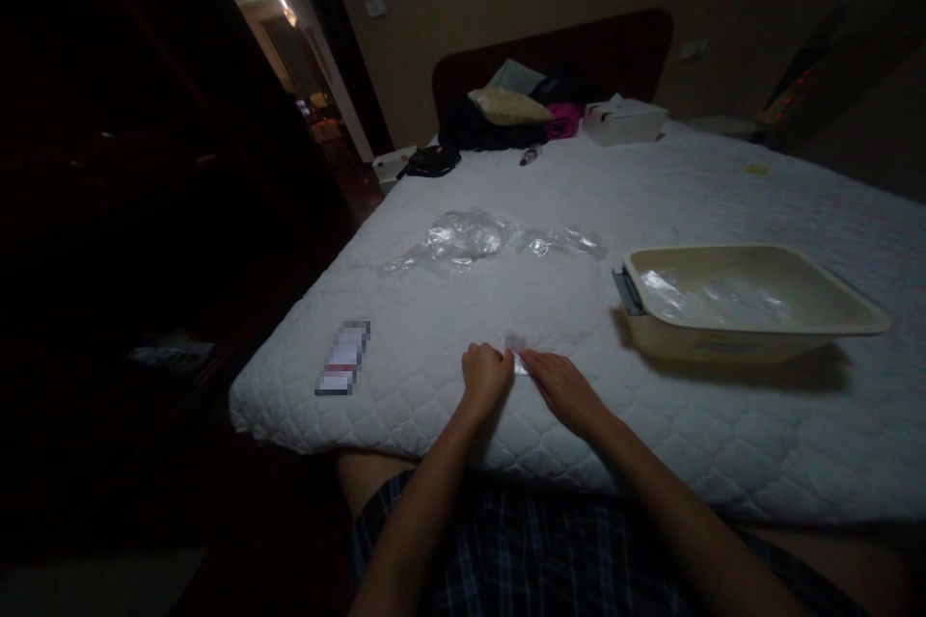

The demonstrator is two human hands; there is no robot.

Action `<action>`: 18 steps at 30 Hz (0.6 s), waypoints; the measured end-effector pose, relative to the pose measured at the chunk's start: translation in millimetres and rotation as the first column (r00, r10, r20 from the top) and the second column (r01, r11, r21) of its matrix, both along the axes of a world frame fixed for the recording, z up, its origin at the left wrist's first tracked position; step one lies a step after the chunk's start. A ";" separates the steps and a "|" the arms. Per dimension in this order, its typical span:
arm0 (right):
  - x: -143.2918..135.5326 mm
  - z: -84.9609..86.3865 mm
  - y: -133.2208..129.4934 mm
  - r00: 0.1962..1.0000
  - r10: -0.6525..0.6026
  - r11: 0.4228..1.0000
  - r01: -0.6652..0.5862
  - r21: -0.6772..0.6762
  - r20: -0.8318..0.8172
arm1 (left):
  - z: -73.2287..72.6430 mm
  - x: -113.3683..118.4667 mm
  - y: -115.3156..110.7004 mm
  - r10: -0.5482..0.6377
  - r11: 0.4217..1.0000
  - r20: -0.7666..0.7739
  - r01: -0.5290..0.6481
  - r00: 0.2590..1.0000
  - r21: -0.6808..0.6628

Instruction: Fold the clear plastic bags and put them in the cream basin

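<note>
Blurred flat item [343, 359] on bed [416, 362]. Clear plastic heap [470, 236] lying loose, outside tub. My left fingers [486, 362] curled, pinching small plastic piece [519, 364], seemingly unfinished; right fingers [544, 366] at its edge, gripping or pressing, cannot tell. Cream tub [723, 344]: some plastic [723, 299] already inside.

Shiny plastic film [519, 363], quilted bedcover [434, 308]
</note>
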State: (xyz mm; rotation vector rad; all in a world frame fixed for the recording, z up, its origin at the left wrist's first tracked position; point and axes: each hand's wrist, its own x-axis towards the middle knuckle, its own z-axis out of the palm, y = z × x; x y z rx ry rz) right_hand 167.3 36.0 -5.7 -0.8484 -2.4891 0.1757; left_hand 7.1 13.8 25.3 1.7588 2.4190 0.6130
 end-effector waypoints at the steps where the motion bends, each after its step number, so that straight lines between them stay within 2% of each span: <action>1: 0.2 -0.4 0.1 1.000 0.001 1.000 -0.001 0.007 0.006 | -0.3 0.1 0.3 -0.002 1.000 -0.009 0.002 1.000 0.001; 4: 0.3 -0.5 0.3 0.999 0.007 1.000 -0.008 0.023 0.038 | 0.5 0.3 1.5 -0.002 1.000 -0.018 0.002 1.000 -0.024; 10: -0.6 0.5 0.5 0.998 -0.001 1.000 -0.001 0.031 0.062 | 5.8 -2.5 8.3 0.033 0.983 -0.034 -0.039 0.999 -0.180; 14: -0.2 0.0 0.9 0.999 0.005 1.000 -0.007 0.028 0.044 | 8.1 -6.1 10.5 0.048 0.977 0.011 -0.045 0.999 -0.208; 16: 0.3 -0.6 1.1 0.999 0.008 1.000 -0.009 0.026 0.040 | 6.3 -10.0 7.6 0.031 0.986 0.069 -0.019 0.997 -0.163; 18: 0.6 -1.5 1.3 0.999 0.009 1.000 -0.010 0.025 0.035 | 0.9 -15.9 1.5 -0.034 0.999 0.104 0.034 0.994 0.001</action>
